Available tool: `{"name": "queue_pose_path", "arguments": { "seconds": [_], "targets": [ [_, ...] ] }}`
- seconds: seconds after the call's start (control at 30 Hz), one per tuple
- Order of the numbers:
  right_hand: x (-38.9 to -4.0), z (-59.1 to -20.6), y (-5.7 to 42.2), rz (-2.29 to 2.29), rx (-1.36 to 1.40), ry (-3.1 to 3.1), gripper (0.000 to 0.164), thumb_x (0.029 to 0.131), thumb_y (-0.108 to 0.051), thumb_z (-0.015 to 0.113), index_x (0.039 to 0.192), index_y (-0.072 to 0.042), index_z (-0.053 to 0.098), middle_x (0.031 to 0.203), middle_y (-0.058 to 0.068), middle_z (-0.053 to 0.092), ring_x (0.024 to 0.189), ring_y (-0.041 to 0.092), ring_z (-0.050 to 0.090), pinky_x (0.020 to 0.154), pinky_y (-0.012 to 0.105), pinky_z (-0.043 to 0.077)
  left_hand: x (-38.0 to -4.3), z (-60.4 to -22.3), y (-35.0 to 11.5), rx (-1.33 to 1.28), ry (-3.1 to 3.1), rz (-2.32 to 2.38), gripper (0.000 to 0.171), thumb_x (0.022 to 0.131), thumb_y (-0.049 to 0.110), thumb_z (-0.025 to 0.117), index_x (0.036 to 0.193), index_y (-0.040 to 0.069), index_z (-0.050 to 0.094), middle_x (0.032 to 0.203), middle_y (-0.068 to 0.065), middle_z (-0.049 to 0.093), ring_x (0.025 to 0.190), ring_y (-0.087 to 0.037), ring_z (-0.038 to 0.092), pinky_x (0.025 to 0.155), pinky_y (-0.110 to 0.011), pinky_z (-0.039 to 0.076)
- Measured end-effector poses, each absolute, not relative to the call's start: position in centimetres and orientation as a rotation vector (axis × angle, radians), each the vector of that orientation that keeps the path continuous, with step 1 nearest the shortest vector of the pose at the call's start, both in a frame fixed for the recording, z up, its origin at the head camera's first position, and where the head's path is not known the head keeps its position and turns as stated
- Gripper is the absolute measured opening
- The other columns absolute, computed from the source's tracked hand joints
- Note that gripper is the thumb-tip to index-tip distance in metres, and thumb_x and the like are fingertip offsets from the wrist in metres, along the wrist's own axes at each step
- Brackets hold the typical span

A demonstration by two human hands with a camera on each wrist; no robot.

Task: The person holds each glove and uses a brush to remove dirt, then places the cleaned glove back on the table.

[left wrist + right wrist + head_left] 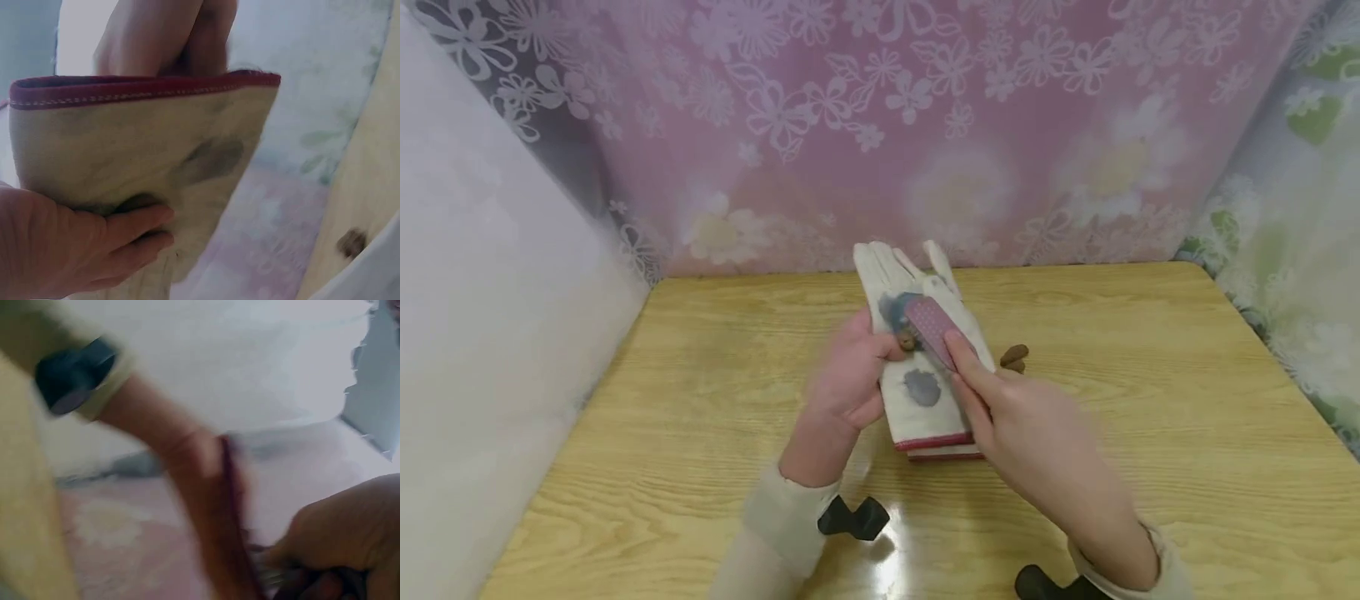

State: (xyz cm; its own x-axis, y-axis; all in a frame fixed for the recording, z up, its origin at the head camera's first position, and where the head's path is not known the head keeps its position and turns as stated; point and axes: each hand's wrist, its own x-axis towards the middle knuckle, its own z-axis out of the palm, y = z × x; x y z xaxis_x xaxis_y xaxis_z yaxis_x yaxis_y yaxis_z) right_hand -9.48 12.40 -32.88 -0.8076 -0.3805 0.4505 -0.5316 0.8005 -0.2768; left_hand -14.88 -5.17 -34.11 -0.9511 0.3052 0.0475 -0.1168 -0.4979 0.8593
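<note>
A pale fabric glove (891, 417) with red-edged cuff and grey-blue stains is held above the table. My left hand (853, 367) grips its left side, thumb on the front close to a small brown lump (907, 341). In the left wrist view, fingers (140, 222) of that hand press the stained cloth (81, 144) below the red cuff edge. My right hand (1037, 442) holds a pink, flat, rounded piece with pale dots (931, 327) against the glove's palm, over the upper blue stain. In the right wrist view the right hand (350, 531) is blurred and that piece is mostly hidden.
Brown lumps (1015, 357) lie on the wooden table (700, 417), right of the glove. A floral pink curtain (880, 167) hangs behind, with pale cloth (490, 292) on the left. Black devices (853, 518) sit at both wrists.
</note>
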Motion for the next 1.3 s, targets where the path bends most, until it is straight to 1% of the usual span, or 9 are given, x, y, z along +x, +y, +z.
{"name": "queue_pose_path", "arguments": {
  "seconds": [0.2,0.3,0.43,0.7,0.83,0.97,1.07,1.2,1.3],
  "targets": [
    [-12.4,-34.0,12.5,0.848,0.594,-2.571,0.046,0.100,-0.016,0.058,0.145,-0.010,0.050,0.090,0.025,0.070,0.056,0.017,0.051,0.048,0.033,0.040,-13.9,-35.2,-2.2,0.341,1.490,2.395,0.089,0.072,-0.017,0.028,0.156,0.012,0.023,0.150,-0.019,0.040,0.130,-0.031,0.046,0.102,-0.049,0.046],
    [-13.1,-33.8,13.9,1.117,0.580,-2.558,0.045,0.102,-0.020,0.055,0.147,-0.018,0.048,0.130,0.020,0.062,0.087,0.019,0.063,0.065,0.028,0.048,-14.2,-35.3,-1.9,0.358,1.513,2.370,0.089,0.072,-0.017,0.030,0.156,0.012,0.024,0.152,-0.017,0.039,0.131,-0.031,0.046,0.101,-0.047,0.046],
    [-13.5,-33.6,14.8,1.324,0.575,-2.445,0.044,0.103,-0.021,0.054,0.146,-0.025,0.049,0.142,0.010,0.052,0.101,0.017,0.062,0.068,0.016,0.046,-14.9,-35.7,-2.0,0.292,1.505,2.356,0.086,0.073,-0.016,0.032,0.154,0.013,0.027,0.150,-0.016,0.040,0.128,-0.029,0.047,0.098,-0.041,0.047],
    [-14.4,-34.8,13.9,0.895,0.620,-2.479,0.044,0.097,-0.018,0.064,0.140,-0.014,0.058,0.106,0.022,0.072,0.066,0.022,0.063,0.055,0.033,0.047,-15.8,-36.3,-3.1,0.221,1.328,2.364,0.077,0.079,-0.014,0.029,0.153,0.007,0.023,0.149,-0.022,0.037,0.135,-0.034,0.040,0.110,-0.050,0.036],
    [-14.3,-35.1,13.8,0.916,0.655,-2.405,0.045,0.094,-0.012,0.067,0.139,-0.012,0.059,0.121,0.019,0.067,0.096,0.030,0.071,0.070,0.044,0.056,-16.1,-36.3,-3.6,0.251,1.302,2.353,0.077,0.079,-0.013,0.028,0.153,0.005,0.021,0.150,-0.022,0.035,0.136,-0.034,0.038,0.112,-0.050,0.033],
    [-14.3,-34.9,14.1,1.007,0.765,-2.364,0.046,0.093,-0.009,0.068,0.138,-0.015,0.060,0.123,0.016,0.068,0.081,0.017,0.068,0.062,0.028,0.049,-16.5,-36.3,-4.4,0.266,1.321,2.277,0.075,0.080,-0.012,0.029,0.153,0.004,0.023,0.147,-0.023,0.038,0.132,-0.034,0.042,0.104,-0.043,0.043],
    [-14.4,-34.6,14.5,0.980,0.886,-2.378,0.047,0.091,-0.007,0.070,0.137,-0.016,0.061,0.093,0.011,0.074,0.057,0.005,0.045,0.052,0.018,0.035,-16.7,-36.3,-4.9,0.306,1.318,2.196,0.075,0.081,-0.011,0.030,0.154,0.006,0.022,0.147,-0.024,0.040,0.127,-0.031,0.048,0.095,-0.034,0.049],
    [-14.1,-34.1,15.0,0.875,0.997,-2.467,0.045,0.091,-0.007,0.070,0.135,-0.014,0.063,0.058,-0.007,0.049,0.049,0.000,0.023,0.046,0.018,0.030,-16.9,-36.1,-5.7,0.356,1.305,2.147,0.075,0.081,-0.010,0.031,0.154,0.005,0.021,0.144,-0.025,0.041,0.119,-0.028,0.053,0.089,-0.030,0.053],
    [-13.2,-33.5,15.3,0.767,0.993,-2.591,0.044,0.093,-0.012,0.068,0.136,-0.015,0.062,0.057,-0.010,0.044,0.048,0.000,0.025,0.045,0.020,0.032,-17.1,-35.9,-6.3,0.357,1.320,2.142,0.076,0.081,-0.012,0.030,0.155,0.003,0.019,0.146,-0.026,0.039,0.126,-0.032,0.050,0.094,-0.035,0.051]
  ]
}}
